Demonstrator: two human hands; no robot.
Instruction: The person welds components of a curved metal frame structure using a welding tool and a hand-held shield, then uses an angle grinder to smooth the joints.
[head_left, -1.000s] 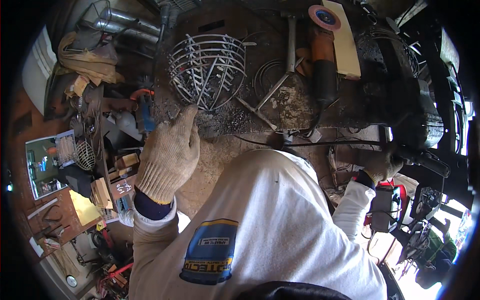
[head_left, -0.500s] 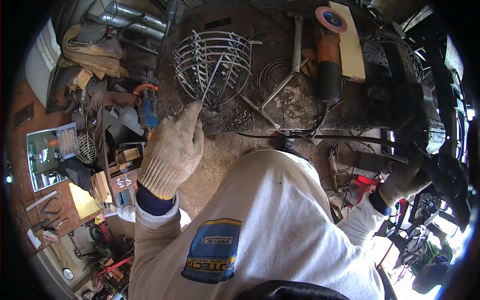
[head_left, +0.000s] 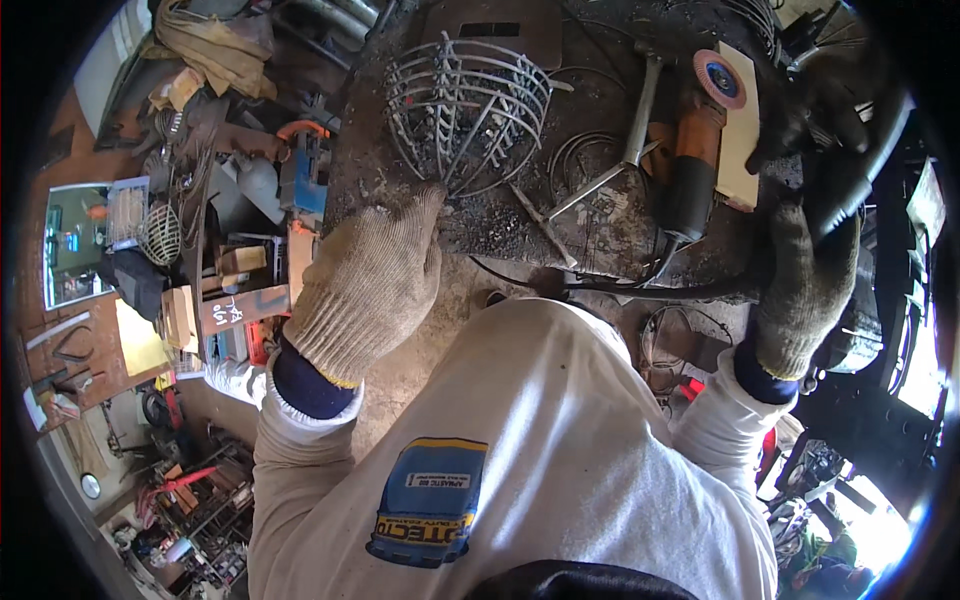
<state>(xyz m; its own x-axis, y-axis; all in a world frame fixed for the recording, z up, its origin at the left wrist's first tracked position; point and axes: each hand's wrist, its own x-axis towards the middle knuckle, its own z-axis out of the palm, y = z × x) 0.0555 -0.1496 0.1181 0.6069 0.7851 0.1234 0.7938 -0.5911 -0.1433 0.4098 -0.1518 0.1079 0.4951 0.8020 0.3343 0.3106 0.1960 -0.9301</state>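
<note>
I see left hand [head_left: 368, 285] loosely curled, empty, touching wire basket [head_left: 466, 110] at 12; right hand [head_left: 806, 285] gripping black hose [head_left: 850, 175] at 3; grinder [head_left: 690, 170] untouched.

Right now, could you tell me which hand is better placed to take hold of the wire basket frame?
Probably left. The left hand sits just below the wire basket frame, fingertips almost at its lower edge. The right hand is far across the workbench, gripping a dark hose.

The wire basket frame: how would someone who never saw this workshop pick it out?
Start at the dirty metal workbench. On its left end, just beyond the gloved left hand, lies the wire basket frame. It alone is a domed cage of welded rods; the angle grinder and hammer are solid tools.
</note>
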